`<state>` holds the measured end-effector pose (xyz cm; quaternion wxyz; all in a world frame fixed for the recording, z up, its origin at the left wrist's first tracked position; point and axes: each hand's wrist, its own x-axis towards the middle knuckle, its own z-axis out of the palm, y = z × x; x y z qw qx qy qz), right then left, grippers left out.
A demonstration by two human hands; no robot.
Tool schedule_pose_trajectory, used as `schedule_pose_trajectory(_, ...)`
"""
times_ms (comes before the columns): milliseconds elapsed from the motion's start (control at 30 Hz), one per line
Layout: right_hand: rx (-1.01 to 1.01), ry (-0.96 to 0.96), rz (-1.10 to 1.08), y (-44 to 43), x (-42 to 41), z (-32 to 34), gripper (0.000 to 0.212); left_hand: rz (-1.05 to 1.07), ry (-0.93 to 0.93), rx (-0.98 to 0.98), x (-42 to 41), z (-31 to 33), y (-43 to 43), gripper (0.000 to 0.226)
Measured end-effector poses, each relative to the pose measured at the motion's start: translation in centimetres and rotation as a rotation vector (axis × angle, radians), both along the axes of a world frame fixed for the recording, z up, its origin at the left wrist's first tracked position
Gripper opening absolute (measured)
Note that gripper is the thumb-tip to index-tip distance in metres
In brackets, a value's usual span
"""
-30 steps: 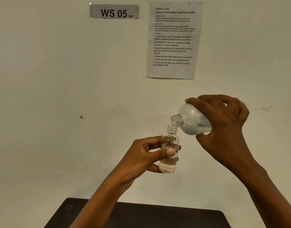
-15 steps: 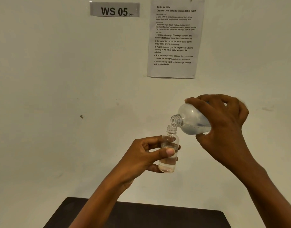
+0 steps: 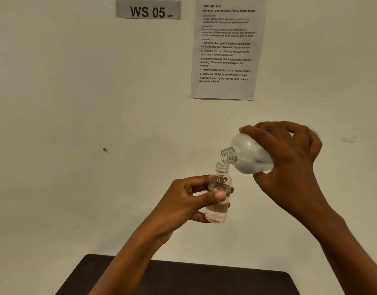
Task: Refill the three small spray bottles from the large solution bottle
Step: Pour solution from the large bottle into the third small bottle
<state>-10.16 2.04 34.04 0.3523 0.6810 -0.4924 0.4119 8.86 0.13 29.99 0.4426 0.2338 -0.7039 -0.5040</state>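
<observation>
My left hand (image 3: 184,202) grips a small clear bottle (image 3: 218,209) upright in mid-air, uncapped and more than half full of clear liquid. My right hand (image 3: 287,165) holds the large solution bottle (image 3: 247,156) tipped down to the left, its open threaded neck just above the small bottle's mouth. A thin stream runs from the large bottle into the small one. Some liquid lies in the lower side of the large bottle. No other small bottles or caps are in view.
A dark table top (image 3: 183,277) shows at the bottom edge below my arms. On the pale wall behind hang a "WS 05" sign (image 3: 148,10) and a printed instruction sheet (image 3: 226,47).
Both hands hold nearly the same pose while pouring goes on. The liquid level in the small bottle has risen slightly.
</observation>
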Motion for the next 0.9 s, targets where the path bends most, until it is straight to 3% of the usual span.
schedule_pose_trajectory(900, 0.003, -0.004, 0.005, -0.1, -0.21, -0.05, 0.081, -0.008, 0.0, -0.014, -0.2, -0.13, -0.26, 0.031)
